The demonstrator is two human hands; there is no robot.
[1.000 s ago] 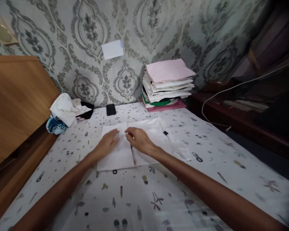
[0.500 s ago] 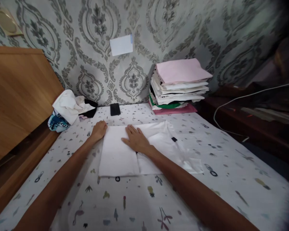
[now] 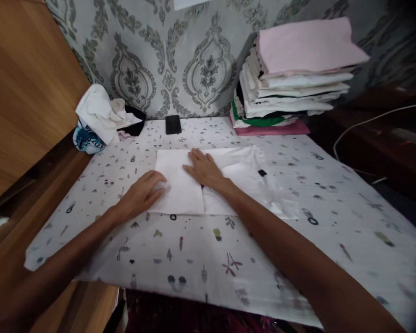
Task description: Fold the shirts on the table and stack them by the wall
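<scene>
A white garment (image 3: pixel 180 196) lies on the patterned sheet, its left part folded over into a smooth flat panel. My right hand (image 3: pixel 204 169) rests flat on it near the panel's inner edge, fingers spread. At the panel's left edge is my left hand (image 3: pixel 143 192), fingers apart and slightly curved, holding nothing. The garment's right part looks wrinkled and has a small black tag.
A tall stack of folded clothes (image 3: pixel 305 46), pink on top, stands at the back right. Crumpled clothes (image 3: pixel 97 113) lie at the back left beside a wooden panel (image 3: pixel 27 88). A black phone-like object (image 3: pixel 173 125) lies near the wall.
The view has tilted down. My left hand has moved from the garment's far left corner toward me along its left edge, its fingers now apart. My right hand stays on the garment.
</scene>
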